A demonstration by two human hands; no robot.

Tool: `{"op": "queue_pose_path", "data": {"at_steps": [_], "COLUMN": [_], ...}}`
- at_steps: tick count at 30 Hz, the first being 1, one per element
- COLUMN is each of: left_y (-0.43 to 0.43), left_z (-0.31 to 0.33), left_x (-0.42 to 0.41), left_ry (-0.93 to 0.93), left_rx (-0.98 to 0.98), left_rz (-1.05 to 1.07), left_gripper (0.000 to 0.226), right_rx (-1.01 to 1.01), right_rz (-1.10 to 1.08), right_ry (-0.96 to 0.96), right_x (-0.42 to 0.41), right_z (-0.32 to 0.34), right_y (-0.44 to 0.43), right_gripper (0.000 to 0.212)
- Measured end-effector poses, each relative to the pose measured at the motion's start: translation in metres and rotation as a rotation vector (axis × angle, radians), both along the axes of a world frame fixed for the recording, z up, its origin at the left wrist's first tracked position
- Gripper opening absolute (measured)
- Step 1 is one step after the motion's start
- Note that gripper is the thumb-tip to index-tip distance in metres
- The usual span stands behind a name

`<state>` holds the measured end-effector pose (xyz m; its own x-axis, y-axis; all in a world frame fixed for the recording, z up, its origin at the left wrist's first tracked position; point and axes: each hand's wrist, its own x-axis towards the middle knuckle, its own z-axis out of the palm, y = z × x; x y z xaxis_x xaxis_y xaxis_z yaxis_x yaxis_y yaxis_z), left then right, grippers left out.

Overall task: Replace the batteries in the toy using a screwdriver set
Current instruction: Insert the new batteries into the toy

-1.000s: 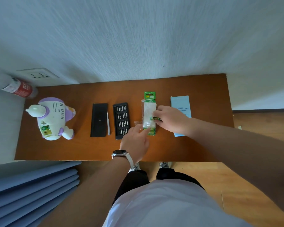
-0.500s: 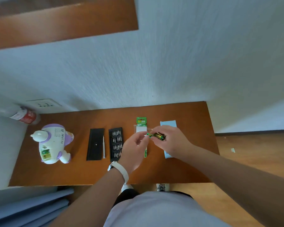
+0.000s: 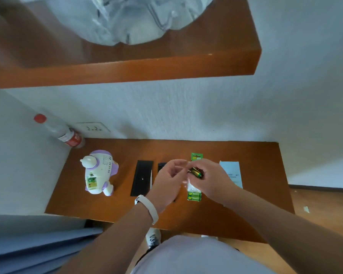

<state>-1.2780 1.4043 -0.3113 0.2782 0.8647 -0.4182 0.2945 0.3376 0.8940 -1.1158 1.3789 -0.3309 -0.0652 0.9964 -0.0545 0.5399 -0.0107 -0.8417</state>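
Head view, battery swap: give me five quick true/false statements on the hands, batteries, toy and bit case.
1. The right hand holds green-and-gold batteries. True.
2. The white-and-purple plastic toy lies right of the green battery pack. False: it lies at the left end of the brown wooden table.
3. The left hand, white band at its wrist, is raised over the black bit case. True.
4. The toy is in the left hand. False: it rests on the table, untouched.
5. The red-capped clear bottle stands at the table's right end. False: it is in the left corner, by the wall.
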Motion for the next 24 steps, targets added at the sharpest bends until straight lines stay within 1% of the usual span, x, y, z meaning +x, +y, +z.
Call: {"op": "queue_pose_path", "data": {"at_steps": [2,5,10,18,22,24], "left_y": [0.007,0.016,0.026,0.034,0.037,0.038], "left_z": [0.005,0.012,0.014,0.006,0.001,-0.002], "left_x": [-0.016,-0.047,-0.103,-0.172,-0.2,-0.213], "left_ry": [-0.004,0.024,0.027,0.006,-0.067,-0.117], "left_rx": [-0.002,0.017,-0.002,-0.046,-0.112,-0.136], "left_rz": [-0.061,-0.119,-0.098,-0.036,-0.001,0.019], "left_gripper": [0.022,0.024,0.022,0.016,0.015,0.015], "right_rx": [-0.031,-0.066,-0.06,-0.079,-0.097,-0.106], "right_rz": [0.035,0.086,0.155,0.195,0.177,0.168], "right_ry": [-0.006,0.01,-0.002,-0.14,-0.138,-0.14], "right_x": [-0.014,-0.038,-0.087,-0.156,-0.187,-0.201], "right_z": [0.005,0.013,0.021,0.019,0.02,0.02], "right_y": [0.006,0.015,0.03,0.044,0.048,0.049], "right_gripper": [0.015,0.017,0.015,0.024,0.027,0.023]}}
